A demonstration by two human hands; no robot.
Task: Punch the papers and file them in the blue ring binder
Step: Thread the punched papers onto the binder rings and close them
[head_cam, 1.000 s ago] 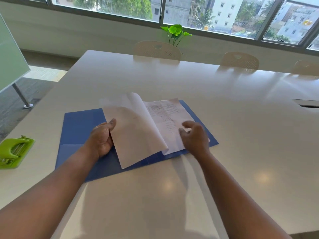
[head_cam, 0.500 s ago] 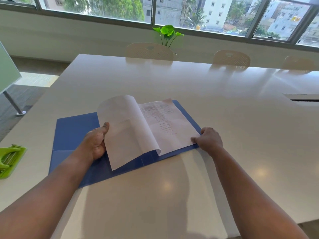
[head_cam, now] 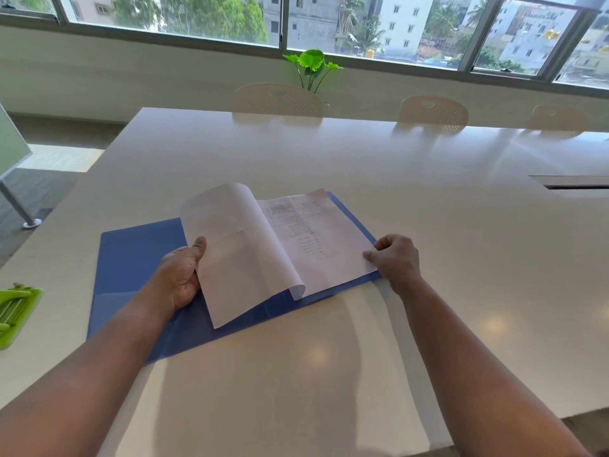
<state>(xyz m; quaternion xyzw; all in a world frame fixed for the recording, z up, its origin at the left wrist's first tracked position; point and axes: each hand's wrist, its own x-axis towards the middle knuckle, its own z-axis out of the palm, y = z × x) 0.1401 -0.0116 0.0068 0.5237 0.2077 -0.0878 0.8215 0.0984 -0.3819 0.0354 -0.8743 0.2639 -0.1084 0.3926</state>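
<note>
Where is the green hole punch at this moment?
In the head view, the green hole punch lies on the table at the far left edge, left of the blue ring binder, untouched by either hand.

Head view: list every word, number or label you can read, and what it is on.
None can be read.
Printed sheet in the blue binder: rows of print, too small and blurred to quote.
Turned page: blank side up.
Green hole punch: no label visible.

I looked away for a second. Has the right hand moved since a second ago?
Yes. The right hand has gone rightward, from over the printed page to its right edge.
</note>
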